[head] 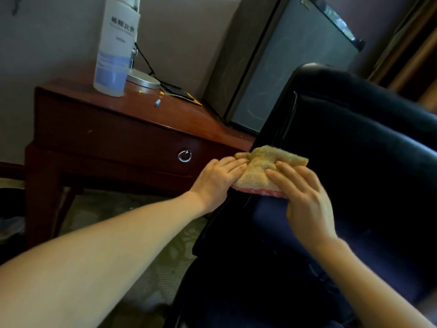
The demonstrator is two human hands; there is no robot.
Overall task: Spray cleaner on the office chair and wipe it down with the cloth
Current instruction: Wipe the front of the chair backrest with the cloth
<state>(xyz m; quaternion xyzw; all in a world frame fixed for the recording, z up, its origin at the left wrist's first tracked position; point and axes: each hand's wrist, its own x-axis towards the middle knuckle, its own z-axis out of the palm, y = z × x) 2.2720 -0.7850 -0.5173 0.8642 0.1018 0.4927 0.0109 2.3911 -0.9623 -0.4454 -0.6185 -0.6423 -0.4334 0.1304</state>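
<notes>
We press the tan cloth (264, 166) against the office chair's (354, 143) left edge, left hand (216, 179) and right hand (307, 202) with fingers (290, 176) flat on it. Left of the chair, the cleaner bottle (113, 50) stands on the wooden tabletop (170, 112).

Bottle (113, 48): top cut off by the upper edge; label print too blurred to read.
Cloth (262, 169): its near corners are hidden under your left hand (216, 182) and your right hand (307, 200).
Office chair (354, 138): cut off at the right and bottom edges.
Small bits (157, 102) on the counter (170, 116): too small to tell.
</notes>
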